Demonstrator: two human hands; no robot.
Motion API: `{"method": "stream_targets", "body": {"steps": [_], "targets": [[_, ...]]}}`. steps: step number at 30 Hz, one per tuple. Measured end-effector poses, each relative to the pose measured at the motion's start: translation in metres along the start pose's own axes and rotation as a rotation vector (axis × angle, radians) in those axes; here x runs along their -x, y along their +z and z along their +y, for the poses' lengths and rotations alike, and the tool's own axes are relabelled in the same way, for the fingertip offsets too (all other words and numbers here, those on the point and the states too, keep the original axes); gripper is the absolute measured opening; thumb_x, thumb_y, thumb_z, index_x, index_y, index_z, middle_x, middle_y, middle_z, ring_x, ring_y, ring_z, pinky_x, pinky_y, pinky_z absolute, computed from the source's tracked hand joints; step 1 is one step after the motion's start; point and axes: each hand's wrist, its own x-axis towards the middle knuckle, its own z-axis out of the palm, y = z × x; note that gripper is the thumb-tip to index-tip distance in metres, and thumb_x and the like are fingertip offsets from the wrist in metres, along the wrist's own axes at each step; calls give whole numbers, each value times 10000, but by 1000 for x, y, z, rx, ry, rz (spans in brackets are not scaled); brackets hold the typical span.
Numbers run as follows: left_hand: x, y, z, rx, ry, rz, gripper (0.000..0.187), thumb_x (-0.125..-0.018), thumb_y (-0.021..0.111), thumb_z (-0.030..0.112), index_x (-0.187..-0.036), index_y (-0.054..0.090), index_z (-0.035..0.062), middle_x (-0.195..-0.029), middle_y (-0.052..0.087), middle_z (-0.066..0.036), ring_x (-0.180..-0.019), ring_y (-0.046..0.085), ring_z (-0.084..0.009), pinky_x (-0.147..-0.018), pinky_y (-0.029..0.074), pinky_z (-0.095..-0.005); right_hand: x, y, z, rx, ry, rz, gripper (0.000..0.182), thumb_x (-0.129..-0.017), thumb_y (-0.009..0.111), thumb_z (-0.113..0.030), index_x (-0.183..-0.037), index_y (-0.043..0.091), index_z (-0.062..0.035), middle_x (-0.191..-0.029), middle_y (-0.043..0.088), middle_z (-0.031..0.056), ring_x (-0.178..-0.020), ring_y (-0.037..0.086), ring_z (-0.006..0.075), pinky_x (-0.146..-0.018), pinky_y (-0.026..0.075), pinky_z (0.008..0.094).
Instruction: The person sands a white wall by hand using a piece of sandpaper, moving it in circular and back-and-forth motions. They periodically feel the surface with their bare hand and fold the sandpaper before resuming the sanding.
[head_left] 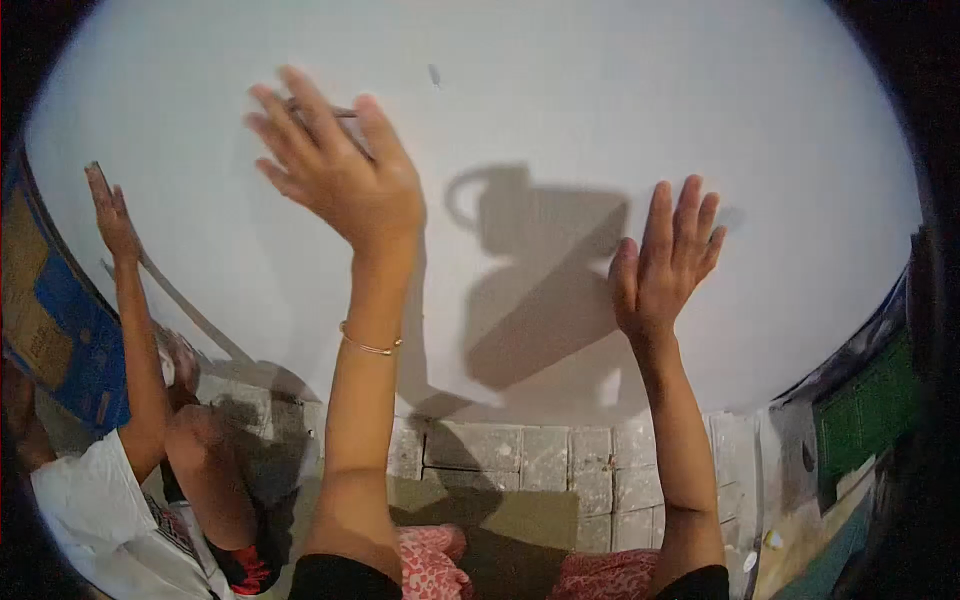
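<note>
A large white surface (540, 90) fills the view in front of me. My left hand (345, 175), slightly blurred, is over its upper left part with the fingers spread. A thin dark stick-like object (344, 112) shows between my thumb and fingers; most of it is hidden behind the hand. My right hand (665, 260) holds nothing and rests against the surface farther right, its fingers stretched out. A faint grey smudge (733, 218) is beside its little finger, and a small dark mark (434, 75) lies up and right of my left hand.
Another person in a white shirt (95, 500) sits at the left, one hand (115, 220) at the surface's edge. Blue and brown cardboard (60, 300) stands beyond them. Grey floor blocks (545, 455) and an olive mat (530, 515) lie below. A green object (865, 420) is at the right.
</note>
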Motion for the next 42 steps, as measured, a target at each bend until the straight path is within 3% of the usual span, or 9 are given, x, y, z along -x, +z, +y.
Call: {"method": "stream_targets", "body": {"steps": [5, 13, 16, 21, 24, 29, 33, 36, 42], "targets": [[64, -10, 45, 55, 400, -251, 548, -949, 415, 441, -1455, 359, 239, -1534, 240, -174, -1426, 160, -381, -1116, 49, -601, 6, -2, -6, 78, -64, 11, 568, -882, 484, -294, -1422, 419, -132, -1523, 287, 146, -1440, 166, 320, -1141, 0, 523], [27, -8, 22, 192, 81, 64, 556, -946, 417, 446, -1469, 328, 279, -1558, 188, -135, -1429, 148, -371, -1115, 56, -606, 6, -4, -9, 165, -30, -11, 572, -889, 468, -369, -1425, 422, -175, -1528, 286, 121, -1434, 193, 316, -1134, 20, 535], [67, -21, 50, 46, 640, -318, 609, -931, 431, 487, -1466, 340, 210, -1552, 202, -147, -1439, 145, -326, -1135, 68, -552, 4, -4, -10, 162, -19, -18, 566, -893, 469, -372, -1421, 427, -175, -1528, 286, 120, -1435, 194, 311, -1132, 25, 537], [9, -12, -1, 55, 168, -61, 603, -945, 396, 455, -1484, 297, 203, -1568, 141, -144, -1431, 119, -387, -1105, 72, -625, 8, 1, -11, 129, -8, 4, 557, -902, 464, -360, -1427, 418, -179, -1527, 291, 116, -1435, 191, 312, -1133, 22, 537], [36, -10, 13, 87, 174, -88, 584, -947, 393, 432, -1477, 315, 199, -1565, 158, -145, -1434, 115, -381, -1108, 48, -620, 5, 2, -11, 131, -21, 3, 560, -902, 457, -354, -1431, 411, -177, -1526, 293, 115, -1438, 182, 310, -1135, 15, 532], [61, -15, 38, 80, 561, -399, 550, -935, 412, 455, -1454, 356, 281, -1558, 186, -141, -1433, 131, -375, -1122, 51, -597, 3, 5, -8, 116, -23, 2, 554, -915, 441, -356, -1433, 402, -163, -1531, 281, 109, -1441, 176, 291, -1140, -12, 512], [-9, -11, -24, 41, 101, 41, 549, -977, 425, 311, -1481, 292, 140, -1530, 197, -230, -1400, 164, -451, -1096, 104, -612, 3, 5, -8, 119, -22, 14, 544, -925, 419, -351, -1434, 400, -159, -1533, 276, 108, -1444, 164, 285, -1141, -24, 507], [0, -13, -47, 18, 28, 84, 550, -975, 422, 290, -1480, 290, 115, -1527, 188, -246, -1398, 152, -465, -1096, 94, -611, 3, 3, -10, 125, -15, 12, 559, -911, 431, -335, -1437, 394, -148, -1535, 269, 113, -1446, 155, 287, -1140, -31, 508], [109, -20, 54, 144, 478, -528, 515, -938, 418, 348, -1444, 384, 260, -1537, 257, -133, -1420, 191, -361, -1115, 96, -591, 2, 12, -17, 92, -4, 50, 563, -897, 437, -292, -1431, 401, -114, -1525, 290, 127, -1440, 180, 298, -1139, -33, 503]]}}
